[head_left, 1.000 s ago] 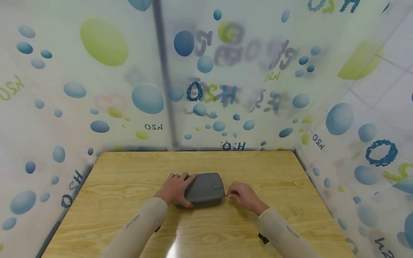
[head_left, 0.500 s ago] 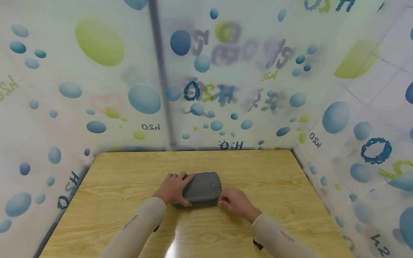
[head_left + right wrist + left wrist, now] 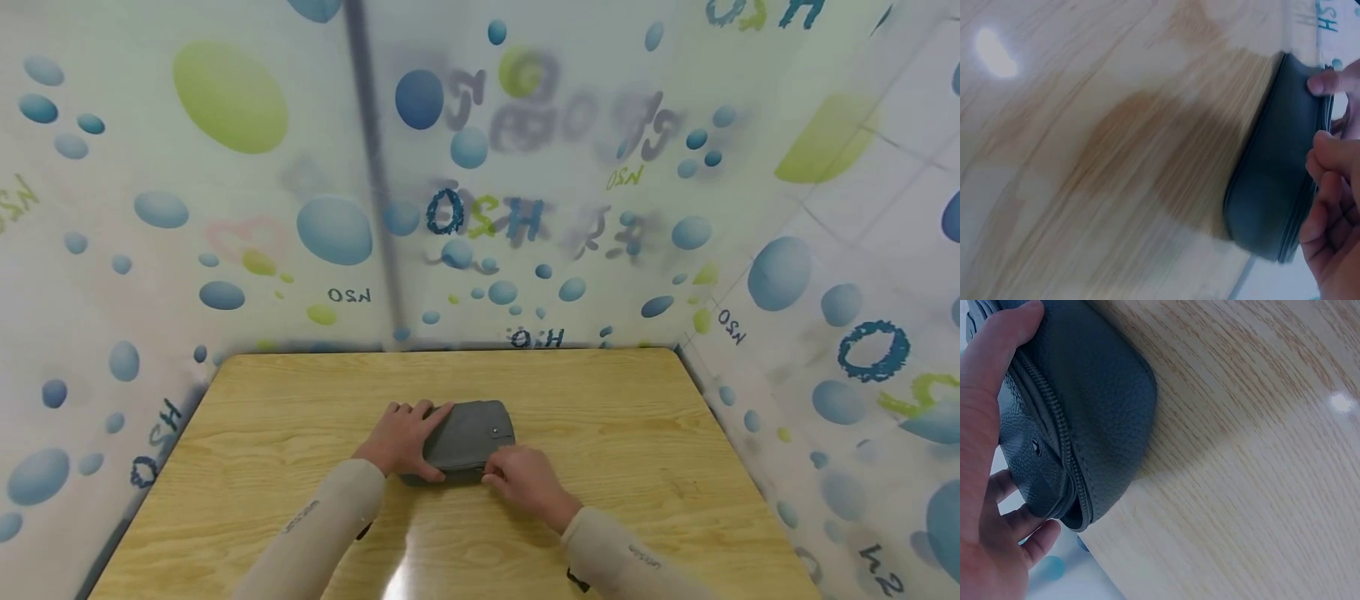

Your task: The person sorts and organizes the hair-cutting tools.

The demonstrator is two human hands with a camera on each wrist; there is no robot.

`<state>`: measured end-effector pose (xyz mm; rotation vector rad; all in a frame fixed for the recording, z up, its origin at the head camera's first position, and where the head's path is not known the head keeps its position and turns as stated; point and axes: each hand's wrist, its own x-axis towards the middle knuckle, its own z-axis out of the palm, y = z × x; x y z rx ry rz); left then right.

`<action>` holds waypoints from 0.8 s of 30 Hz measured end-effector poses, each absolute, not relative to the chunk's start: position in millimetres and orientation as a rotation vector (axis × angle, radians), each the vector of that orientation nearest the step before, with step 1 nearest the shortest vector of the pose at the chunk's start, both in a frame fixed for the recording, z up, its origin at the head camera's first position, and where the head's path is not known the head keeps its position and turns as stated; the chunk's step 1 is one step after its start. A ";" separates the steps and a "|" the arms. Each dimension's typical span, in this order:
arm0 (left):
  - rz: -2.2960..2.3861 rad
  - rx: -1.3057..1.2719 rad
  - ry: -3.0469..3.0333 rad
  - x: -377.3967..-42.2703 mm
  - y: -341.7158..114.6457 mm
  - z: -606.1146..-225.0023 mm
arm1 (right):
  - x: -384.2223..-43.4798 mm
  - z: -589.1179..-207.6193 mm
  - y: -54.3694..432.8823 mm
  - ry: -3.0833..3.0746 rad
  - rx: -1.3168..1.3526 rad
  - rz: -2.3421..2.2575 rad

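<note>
A dark grey leather-look pouch with a small snap tab lies on the table. My left hand grips its left end, thumb along the front side and fingers over the far edge. In the left wrist view, zipper teeth run round the pouch's side, with a dark gap at the lower end near the fingers. At the front edge, right of the middle, my right hand has curled fingers pinching at the zipper. The right wrist view shows thumb and forefinger pressed together there; the zipper pull itself is hidden by them.
The pouch rests on a light wood-grain table. Behind it and at both sides stand pale walls printed with blue and green dots and lettering. A bright light reflection shows on the tabletop near the front.
My right hand has moved left, from beyond the pouch's right end round the corner and along its front edge, fingers still pinched. The left hand keeps its grip; the pouch stays nearly in place.
</note>
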<state>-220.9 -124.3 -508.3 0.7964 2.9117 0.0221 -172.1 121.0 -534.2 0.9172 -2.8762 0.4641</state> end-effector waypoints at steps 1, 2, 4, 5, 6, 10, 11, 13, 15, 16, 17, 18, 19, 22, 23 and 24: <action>0.021 0.798 2.913 -220.8 -124.6 -508.4 | -172.0 -534.4 117.1 -2.882 0.918 0.457; 0.024 0.799 2.913 -220.6 -124.8 -508.5 | -171.5 -533.6 113.0 -2.884 0.918 0.464; 0.037 0.804 2.916 -220.4 -125.3 -508.9 | -170.5 -533.1 105.5 -2.894 0.916 0.473; 0.049 0.807 2.918 -220.5 -125.5 -509.2 | -170.0 -532.9 102.2 -2.895 0.917 0.478; 0.053 0.807 2.917 -220.7 -125.6 -509.8 | -169.8 -533.3 99.2 -2.898 0.914 0.476; 0.056 0.805 2.919 -222.0 -126.5 -513.0 | -168.7 -534.1 92.3 -2.913 0.896 0.500; 0.051 0.805 2.920 -222.4 -126.6 -513.7 | -168.5 -534.3 91.7 -2.915 0.890 0.508; 0.044 0.804 2.922 -223.1 -127.2 -515.8 | -168.4 -534.8 91.3 -2.918 0.880 0.522; 0.047 0.806 2.928 -223.4 -127.9 -517.6 | -168.4 -535.0 91.5 -2.915 0.879 0.527; 0.053 0.806 2.930 -223.3 -128.0 -518.3 | -168.4 -535.2 91.8 -2.913 0.875 0.530; 0.056 0.804 2.930 -223.2 -128.2 -518.8 | -168.5 -535.4 92.2 -2.910 0.874 0.531; 0.059 0.802 2.930 -223.1 -128.2 -519.5 | -168.5 -535.4 92.8 -2.902 0.874 0.536; 0.060 0.801 2.932 -222.8 -128.1 -519.7 | -168.5 -535.3 93.5 -2.896 0.870 0.539; 0.068 0.777 2.936 -220.7 -126.9 -518.6 | -168.9 -535.1 96.7 -2.887 0.849 0.555; 0.064 0.764 2.937 -219.8 -126.2 -517.8 | -169.2 -535.1 97.9 -2.885 0.840 0.557; 0.063 0.747 2.937 -218.9 -125.4 -517.0 | -169.6 -535.0 99.3 -2.885 0.829 0.557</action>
